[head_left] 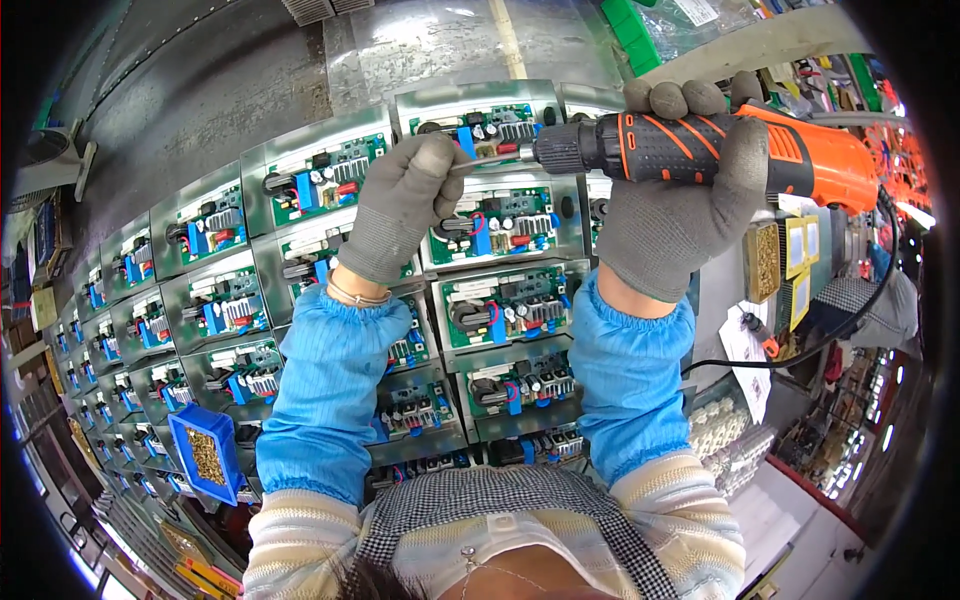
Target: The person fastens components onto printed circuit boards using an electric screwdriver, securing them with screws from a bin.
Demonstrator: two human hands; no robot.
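Text, labels, numbers: none readable | white sheet (752, 390): markings too small

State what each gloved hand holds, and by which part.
The right hand grips the orange-and-black power screwdriver around its body; the left hand pinches its bit near the tip.

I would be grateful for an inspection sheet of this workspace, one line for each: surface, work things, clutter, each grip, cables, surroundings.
Surface: grey metal surface, scuffed and shiny, beyond the rows.
Work things: rows of metal trays, the nearer ones holding green circuit boards; black-and-orange power screwdriver held above them.
Clutter: blue bin of small brass-coloured pieces at left; orange-and-black hand tool at right.
Left grip: grey-gloved, pinched at the driver bit's outer end; any screw there is hidden.
Right grip: grey-gloved, closed around the power screwdriver.
Cables: one black cable, curving at right.
Surroundings: bright lights at far right; finer detail unclear.
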